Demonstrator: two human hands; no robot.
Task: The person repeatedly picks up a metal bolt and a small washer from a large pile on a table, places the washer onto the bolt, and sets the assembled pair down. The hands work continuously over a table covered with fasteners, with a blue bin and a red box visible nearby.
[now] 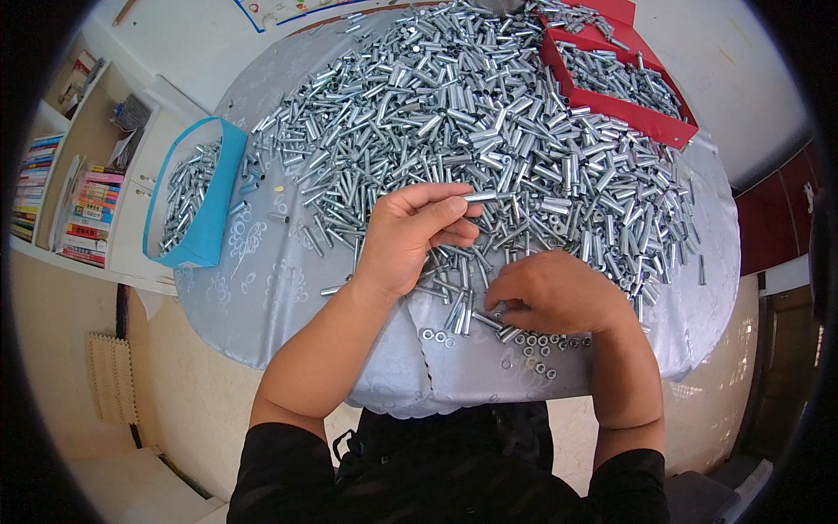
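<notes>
Above the near side of the round table, a silver metal sleeve (493, 197) sits in the left hand (415, 229), pinched between thumb and pointer finger. The fingers cover its near end, so I cannot tell if a bolt is inside. The right hand (559, 293) is bent down low over the table, just beside some small nuts (532, 344). The back of that hand hides most of its fingers, so I cannot tell if it is pinching anything.

Past both hands is a big heap of silver bolts and sleeves (410, 105). They lie so thick that many are hard to tell apart. All this is on a shiny gray tablecloth (231, 327). On the left is a blue box (230, 196) with metal parts in it. At the far right is a red box (642, 124) with more; the top edge cuts off some of its red lid (618, 10). Also cut off there is a gray thing (499, 4). Farther left, books (92, 210) stand on a shelf (61, 166), partly lost in the dark rim.
</notes>
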